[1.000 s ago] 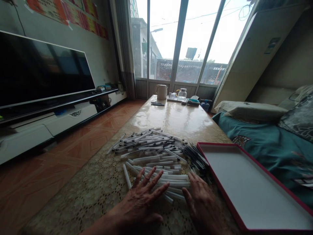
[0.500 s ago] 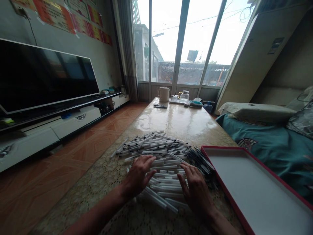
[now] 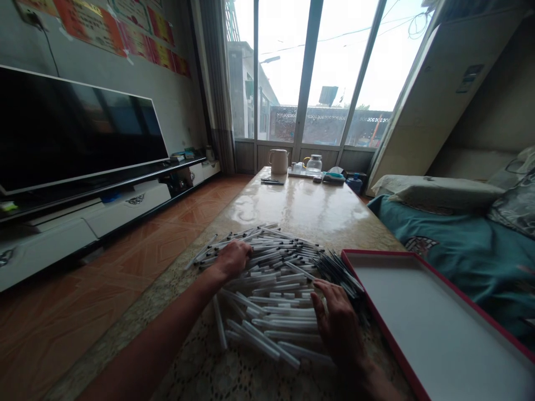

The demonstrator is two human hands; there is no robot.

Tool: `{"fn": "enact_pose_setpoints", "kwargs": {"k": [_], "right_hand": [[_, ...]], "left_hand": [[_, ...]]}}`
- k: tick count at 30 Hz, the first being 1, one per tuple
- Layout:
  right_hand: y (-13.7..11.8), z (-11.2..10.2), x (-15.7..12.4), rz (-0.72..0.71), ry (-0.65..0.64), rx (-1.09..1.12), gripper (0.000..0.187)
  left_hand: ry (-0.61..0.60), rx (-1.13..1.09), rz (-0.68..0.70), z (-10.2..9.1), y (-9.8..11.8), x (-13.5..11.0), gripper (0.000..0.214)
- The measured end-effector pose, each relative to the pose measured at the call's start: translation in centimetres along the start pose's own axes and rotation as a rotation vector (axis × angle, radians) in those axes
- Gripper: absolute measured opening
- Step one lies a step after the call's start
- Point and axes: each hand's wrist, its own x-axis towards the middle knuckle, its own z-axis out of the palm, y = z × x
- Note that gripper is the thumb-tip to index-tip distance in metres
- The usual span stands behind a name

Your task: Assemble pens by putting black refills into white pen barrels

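Note:
My left hand [image 3: 233,259] reaches over the far pile of white pen barrels with black ends [image 3: 271,253]. Its fingers curl down among them, and whatever they pinch is hidden. My right hand [image 3: 339,317] is open, fingers stretched forward, beside the nearer heap of clear whitish plastic tubes, like pen caps or barrels [image 3: 284,323]. Its fingertips are close to a single barrel [image 3: 300,270] that slants across the heap. A bundle of thin dark pen refills [image 3: 338,273] lies just beyond the right hand.
A shallow red-rimmed box lid [image 3: 434,312] with a white inside lies at the right of the patterned table [image 3: 167,328]. At the far end stand a beige kettle [image 3: 278,162], a glass pot [image 3: 314,164] and a tissue pack [image 3: 333,176]. A teal-covered seat [image 3: 468,245] borders the right side.
My left hand has moved forward and slightly left, from the nearer tubes to the black-ended barrels, its fingers curling. My right hand has shifted slightly right and stays open.

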Motion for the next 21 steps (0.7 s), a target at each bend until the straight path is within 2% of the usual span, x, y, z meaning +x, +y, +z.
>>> {"fn": "enact_pose_setpoints", "kwargs": {"k": [4,10,21], "right_hand": [[0.1,0.0,0.0,0.003,-0.012,0.009,0.023],[-0.2,-0.2,0.1,-0.020,-0.005,0.009,0.024],[-0.7,-0.2,0.2,-0.016,-0.038,0.009,0.022]], "left_hand": [[-0.052,0.006,0.003,-0.5,0.0,0.2,0.023],[-0.066,0.006,0.007,-0.8,0.3,0.1,0.014],[0.033,-0.102,0.011,0.2,0.2,-0.6,0.015]]}}
